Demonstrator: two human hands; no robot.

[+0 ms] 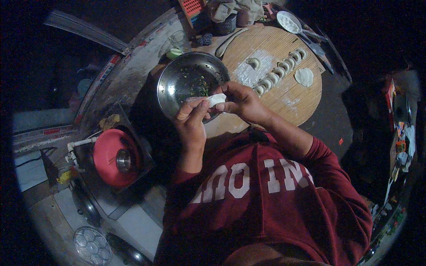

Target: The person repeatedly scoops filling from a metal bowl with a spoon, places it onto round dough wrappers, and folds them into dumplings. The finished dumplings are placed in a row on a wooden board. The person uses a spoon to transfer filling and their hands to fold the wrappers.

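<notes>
My left hand and my right hand pinch the two ends of a folded dumpling between thumbs and fingers. Both hands are over the near right rim of a steel bowl, which has bits of green and yellow filling on its bottom and wall. Right of the bowl lies a round slatted board. Several crescent dumplings form a slanting row on it, and one dumpling sits apart on a floured patch. A flat dough wrapper lies right of the row.
Behind the bowl are a glass jar and a dark pot. A small bowl of flour and a broad-bladed utensil lie past the board. At the lower left, a red basin holds a metal cup.
</notes>
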